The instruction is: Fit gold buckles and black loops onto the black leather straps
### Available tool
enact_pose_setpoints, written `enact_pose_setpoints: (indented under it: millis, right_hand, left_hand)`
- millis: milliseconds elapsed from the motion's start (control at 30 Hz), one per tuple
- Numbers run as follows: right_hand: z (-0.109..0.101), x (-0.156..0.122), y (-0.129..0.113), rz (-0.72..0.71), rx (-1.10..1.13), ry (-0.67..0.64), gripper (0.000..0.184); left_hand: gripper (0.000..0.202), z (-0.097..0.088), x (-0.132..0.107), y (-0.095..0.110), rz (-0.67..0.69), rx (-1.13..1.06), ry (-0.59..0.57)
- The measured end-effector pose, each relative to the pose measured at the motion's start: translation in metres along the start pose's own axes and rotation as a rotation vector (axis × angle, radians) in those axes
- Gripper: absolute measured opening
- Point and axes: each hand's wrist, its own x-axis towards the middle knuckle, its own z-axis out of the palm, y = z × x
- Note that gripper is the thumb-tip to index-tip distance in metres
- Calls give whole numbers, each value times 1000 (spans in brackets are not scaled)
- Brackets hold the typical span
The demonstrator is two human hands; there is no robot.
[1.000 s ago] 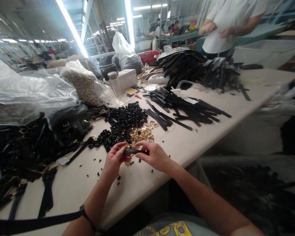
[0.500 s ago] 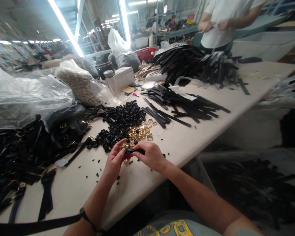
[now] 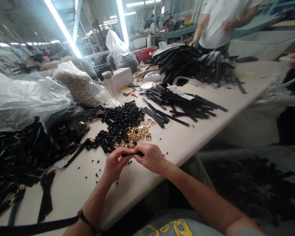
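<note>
Both hands meet above the near part of the table, pinching one black strap (image 3: 139, 153) between them. My left hand (image 3: 116, 164) is closed on the strap's left end, thumb and forefinger together. My right hand (image 3: 151, 158) grips it from the right, its fingertips close to the left ones. A small glint of metal shows where the fingertips meet; its shape is too small to make out. Just beyond the hands lie gold buckles (image 3: 140, 132) in a loose heap, beside a larger pile of small black loops (image 3: 120, 119).
Black straps (image 3: 186, 104) lie spread behind the buckles, with a bigger strap pile (image 3: 179, 60) farther back. Buckled straps (image 3: 27, 147) heap up at left under plastic bags (image 3: 29, 95). A glass bottle (image 3: 109, 82) and white box (image 3: 123, 77) stand behind. A co-worker (image 3: 217, 26) stands across the table.
My left fingers have closed in on the strap, and the two hands' fingertips have come together. The co-worker across the table has lowered one hand to the strap pile.
</note>
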Motion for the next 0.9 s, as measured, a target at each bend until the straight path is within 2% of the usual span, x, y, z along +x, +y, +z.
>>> enact_pose_setpoints:
  millis: [167,267,333,367,467,533,633,733,900]
  right_hand:
    - [-2,-1,-4,-31,-80,-23,5]
    - [-11,-1,-1,-54,-123,-10,5]
    - [-21,-2,3,-19,-133,39,7]
    - [-27,-2,5,8,-127,71,8]
    - [-41,-3,7,51,-59,129,9]
    - [-44,-5,5,27,-10,117,7]
    - [-37,-8,1,-18,2,47,8]
    - [-23,-9,1,-1,-20,-8,10]
    - [-2,-3,2,-25,2,34,12]
  left_hand:
    - [10,4,-2,-4,-13,-72,6]
    - [9,0,-1,-4,20,-138,108]
    - [15,-6,-1,-3,30,-202,183]
    - [22,-8,-2,-3,21,-245,174]
    - [52,-9,-5,-1,-82,-338,33]
    - [57,-6,-6,0,-194,-353,-15]
    - [44,0,-4,-2,-343,-322,-31]
    - [35,2,-2,-5,-425,-312,-20]
    - [34,0,-3,-8,-489,-398,-38]
